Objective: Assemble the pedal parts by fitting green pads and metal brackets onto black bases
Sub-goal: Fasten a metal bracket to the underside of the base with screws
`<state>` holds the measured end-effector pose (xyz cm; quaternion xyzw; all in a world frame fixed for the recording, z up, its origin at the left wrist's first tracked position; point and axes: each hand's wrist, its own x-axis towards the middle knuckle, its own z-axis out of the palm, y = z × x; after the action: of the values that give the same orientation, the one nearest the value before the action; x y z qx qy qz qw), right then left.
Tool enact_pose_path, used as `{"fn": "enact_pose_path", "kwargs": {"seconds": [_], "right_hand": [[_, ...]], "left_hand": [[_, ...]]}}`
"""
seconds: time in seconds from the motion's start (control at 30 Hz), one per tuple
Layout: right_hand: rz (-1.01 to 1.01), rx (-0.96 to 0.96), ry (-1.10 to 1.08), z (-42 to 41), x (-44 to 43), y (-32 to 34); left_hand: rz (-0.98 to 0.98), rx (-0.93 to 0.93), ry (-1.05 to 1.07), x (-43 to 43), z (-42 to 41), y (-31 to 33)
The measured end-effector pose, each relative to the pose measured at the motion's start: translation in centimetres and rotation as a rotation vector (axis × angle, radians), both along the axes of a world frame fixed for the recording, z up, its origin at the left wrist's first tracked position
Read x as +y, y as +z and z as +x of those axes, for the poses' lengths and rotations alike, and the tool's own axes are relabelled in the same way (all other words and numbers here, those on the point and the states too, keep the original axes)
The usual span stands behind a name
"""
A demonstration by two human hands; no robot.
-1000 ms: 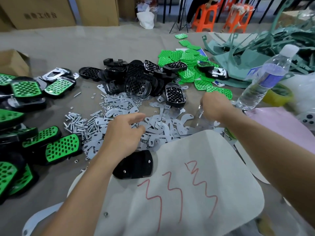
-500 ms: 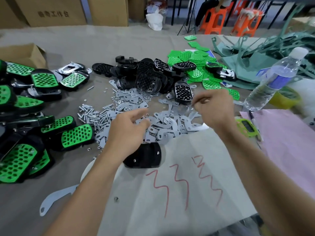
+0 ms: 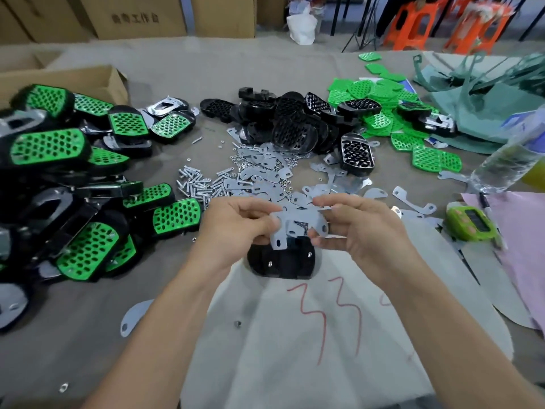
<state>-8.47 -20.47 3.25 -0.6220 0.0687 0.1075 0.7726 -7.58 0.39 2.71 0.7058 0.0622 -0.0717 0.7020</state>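
The left hand (image 3: 236, 228) and right hand (image 3: 362, 228) each pinch one end of a flat metal bracket (image 3: 295, 221), just above the black base (image 3: 283, 264). It looks thin, light and stiff, maybe slippery, so holding its edges seems best.

Over the desk (image 3: 177, 72) the person's left grip (image 3: 236, 228) and right grip (image 3: 362, 228) each pinch one side of a flat grey metal bracket (image 3: 298, 224). They hold it just above a black base (image 3: 283, 261), which lies at the edge of a white sheet (image 3: 295, 364) scrawled with red marks. Beyond spreads a heap of brackets (image 3: 265, 172) with screws (image 3: 194, 184) to its left. Farther back are a pile of black bases (image 3: 289, 119) and green pads (image 3: 377, 95). Finished pedals (image 3: 50, 149) crowd the left side.
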Motion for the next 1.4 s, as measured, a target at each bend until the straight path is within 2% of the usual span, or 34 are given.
{"fn": "enact_pose_path", "kwargs": {"seconds": [0.1,0.13,0.23,0.3,0.4,0.53,0.7,0.9,1.13,1.4], "right_hand": [[-0.456,-0.106,0.034,-0.2,1.0,-0.3],[-0.551,-0.131,0.035,-0.2,1.3,-0.5],[-0.496,-0.074,0.026,-0.2,1.9,-1.0],[-0.476,-0.039,0.055,-0.4,1.9,-1.4],[-0.58,-0.033,0.071,-0.6,2.4,-2.1],[-0.776,-0.113,0.002,-0.6,2.7,-2.7],[-0.865,-0.164,0.006,-0.6,2.6,-3.1],[-0.898,-0.22,0.006,-1.1,2.4,-3.4],[-1.028,-0.273,0.035,-1.1,2.6,-3.7],[-0.988,-0.195,0.041,-0.8,2.3,-3.6]], "left_hand": [[0.073,-0.042,-0.035,0.6,-0.3,-0.4],[0.106,-0.052,-0.042,0.9,-0.4,-0.5],[0.28,-0.109,-0.057,2.6,-0.6,-1.3],[0.415,-0.105,-0.189,3.8,-1.0,-1.9],[0.596,-0.13,-0.366,3.9,-1.5,-2.7],[0.634,-0.139,-0.315,3.3,-1.4,-3.6],[0.675,-0.18,-0.323,3.4,-1.3,-4.0],[0.695,-0.224,-0.34,3.8,-1.1,-4.5],[0.555,-0.165,-0.376,4.0,-0.7,-5.0],[0.689,-0.26,-0.376,3.6,-0.7,-4.5]]}}
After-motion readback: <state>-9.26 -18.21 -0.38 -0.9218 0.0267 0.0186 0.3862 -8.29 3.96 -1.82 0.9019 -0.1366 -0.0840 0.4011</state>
